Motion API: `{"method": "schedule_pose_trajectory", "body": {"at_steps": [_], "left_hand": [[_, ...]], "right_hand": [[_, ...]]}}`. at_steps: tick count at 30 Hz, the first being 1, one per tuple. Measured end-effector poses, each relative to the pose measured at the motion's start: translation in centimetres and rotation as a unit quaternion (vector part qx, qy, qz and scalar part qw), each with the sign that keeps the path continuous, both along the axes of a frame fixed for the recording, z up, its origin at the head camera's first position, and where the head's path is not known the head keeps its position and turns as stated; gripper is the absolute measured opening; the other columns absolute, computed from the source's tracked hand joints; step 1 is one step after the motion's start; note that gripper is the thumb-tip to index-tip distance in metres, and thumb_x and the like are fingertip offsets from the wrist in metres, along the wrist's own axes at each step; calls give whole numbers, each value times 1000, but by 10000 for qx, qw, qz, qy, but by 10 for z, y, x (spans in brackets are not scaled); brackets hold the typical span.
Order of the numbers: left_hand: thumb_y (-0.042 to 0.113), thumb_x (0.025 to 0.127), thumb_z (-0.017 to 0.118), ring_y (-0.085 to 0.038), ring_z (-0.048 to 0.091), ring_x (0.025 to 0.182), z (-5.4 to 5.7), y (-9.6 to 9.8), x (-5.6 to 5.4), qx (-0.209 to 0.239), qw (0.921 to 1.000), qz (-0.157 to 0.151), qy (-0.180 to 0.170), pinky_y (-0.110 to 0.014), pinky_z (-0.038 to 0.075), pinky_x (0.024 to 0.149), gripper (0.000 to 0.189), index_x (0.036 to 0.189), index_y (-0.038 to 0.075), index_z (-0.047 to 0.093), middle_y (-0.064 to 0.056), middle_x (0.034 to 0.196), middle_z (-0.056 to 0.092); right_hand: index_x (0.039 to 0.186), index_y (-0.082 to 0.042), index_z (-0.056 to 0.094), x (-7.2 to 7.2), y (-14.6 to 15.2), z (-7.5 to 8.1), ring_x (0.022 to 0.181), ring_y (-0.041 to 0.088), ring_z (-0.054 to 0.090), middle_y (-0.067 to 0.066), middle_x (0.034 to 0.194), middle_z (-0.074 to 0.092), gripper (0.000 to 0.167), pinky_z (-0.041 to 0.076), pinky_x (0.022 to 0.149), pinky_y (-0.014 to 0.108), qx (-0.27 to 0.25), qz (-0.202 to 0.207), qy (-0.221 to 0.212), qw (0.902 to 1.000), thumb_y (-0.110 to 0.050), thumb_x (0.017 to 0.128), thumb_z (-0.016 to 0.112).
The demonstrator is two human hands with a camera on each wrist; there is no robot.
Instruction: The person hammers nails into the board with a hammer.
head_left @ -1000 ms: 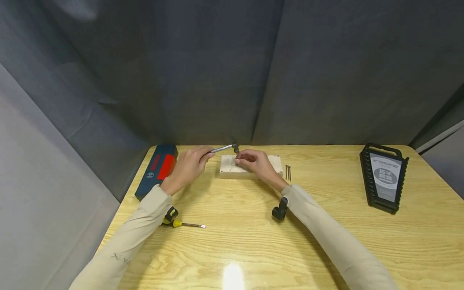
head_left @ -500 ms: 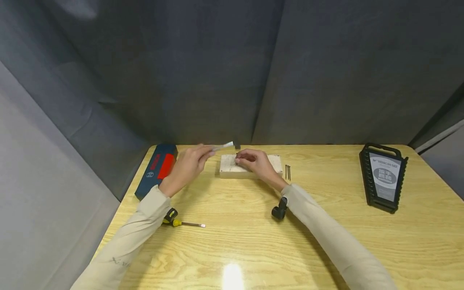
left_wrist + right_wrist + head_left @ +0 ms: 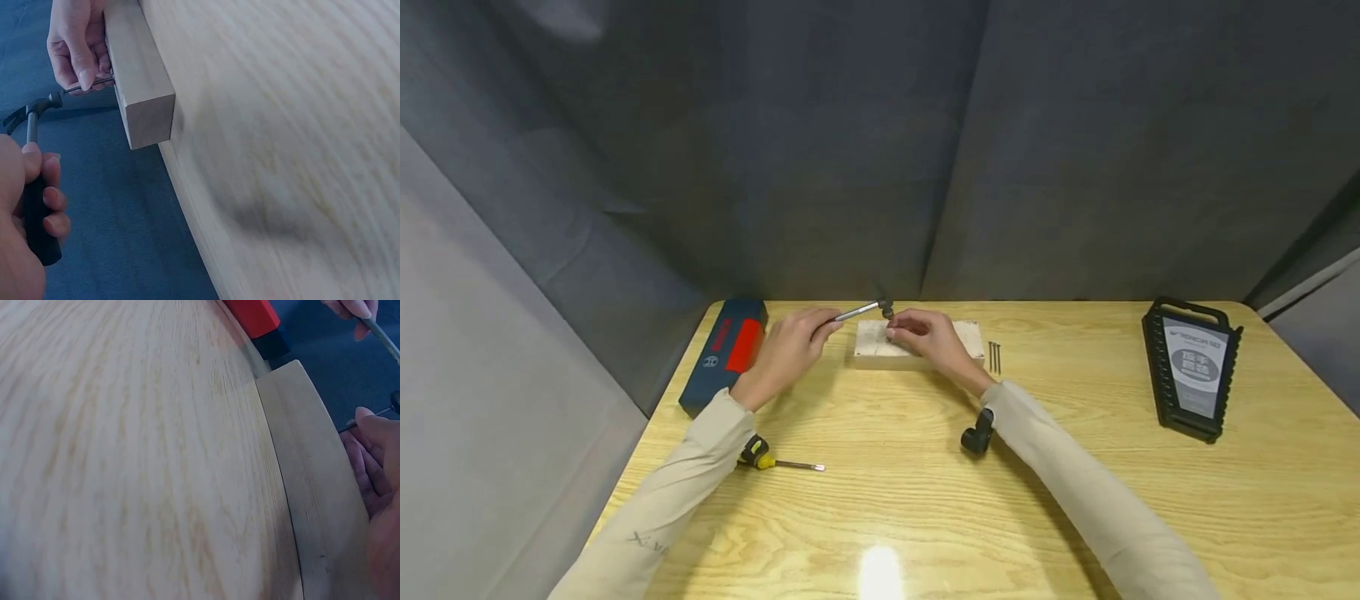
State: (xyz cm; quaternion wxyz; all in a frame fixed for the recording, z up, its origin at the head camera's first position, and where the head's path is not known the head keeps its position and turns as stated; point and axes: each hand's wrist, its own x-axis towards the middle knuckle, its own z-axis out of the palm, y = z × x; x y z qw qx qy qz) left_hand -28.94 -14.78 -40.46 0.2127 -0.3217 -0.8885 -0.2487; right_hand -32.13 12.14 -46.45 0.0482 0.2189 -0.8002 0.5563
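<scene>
Left hand [image 3: 790,346] grips the metal-shafted claw hammer [image 3: 32,128] just beside 1 slender nail [image 3: 104,81], pinched by the right hand [image 3: 928,340] atop the rectangular wood block [image 3: 140,62]; only left wrist view shows the black handle end [image 3: 47,247]

Left hand [image 3: 788,348] curled, right hand [image 3: 931,337] pinched

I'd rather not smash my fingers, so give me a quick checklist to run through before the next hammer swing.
1. Hammer gripped: ok, the left hand holds it by the dark handle.
2. Nail held: ok, the right hand pinches it.
3. Aim: ok, the hammer's striking face is right by the nail's head.
4. Right hand clear of the strike: not ok, it grips close to the nail's head.
5. Nail's tip set in the wooden block: cannot tell, too small to see.
6. Loose nails off the block: ok, they lie beside it.
</scene>
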Motion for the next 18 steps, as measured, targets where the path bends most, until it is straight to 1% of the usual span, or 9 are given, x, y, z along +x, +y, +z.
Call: {"method": "schedule_pose_trajectory", "body": {"at_steps": [4, 7, 10, 15, 18], "left_hand": [[15, 104, 68, -19, 65, 76, -3, 0, 1, -29, 10000, 15, -34, -35, 55, 66, 20, 117, 4, 76, -8, 102, 76], [15, 104, 67, -18, 62, 73, -4, 0, 2, -29, 10000, 22, -75, -33, 52, 64, 19, 117, 4, 76, -7, 100, 75], [15, 104, 67, -18, 61, 72, -2, 0, 2, -54, 9999, -2, -90, -33, 51, 63, 18, 117, 5, 75, -7, 99, 75], [18, 106, 65, -20, 69, 77, 3, 1, 1, -278, 9996, 14, 96, -35, 55, 64, 21, 117, 4, 75, -8, 103, 76], [17, 106, 65, -20, 69, 75, 8, 1, 1, -336, 9993, 53, 149, -35, 54, 62, 21, 117, 4, 76, -8, 102, 76]], "right_hand": [[117, -1, 76, 0, 1, 1, 100, 25, 74, 13, 112, 77, 24, 55, 79, 23, 8, 4, -68, 10000, -16, 98, 76], [117, -2, 76, 0, 1, 1, 98, 24, 73, 12, 112, 77, 24, 53, 75, 22, 26, -26, -97, 9999, -16, 98, 76], [117, -2, 76, 1, 1, 1, 97, 24, 72, 12, 111, 77, 23, 52, 74, 22, -1, -25, -61, 10000, -16, 98, 76], [116, -2, 77, 0, 1, 0, 94, 22, 72, 12, 109, 77, 22, 52, 72, 23, -72, 16, 37, 10000, -17, 99, 75], [115, -3, 77, 0, 0, -1, 91, 18, 71, 11, 108, 77, 21, 51, 70, 23, -99, 3, 37, 9999, -17, 99, 75]]}}
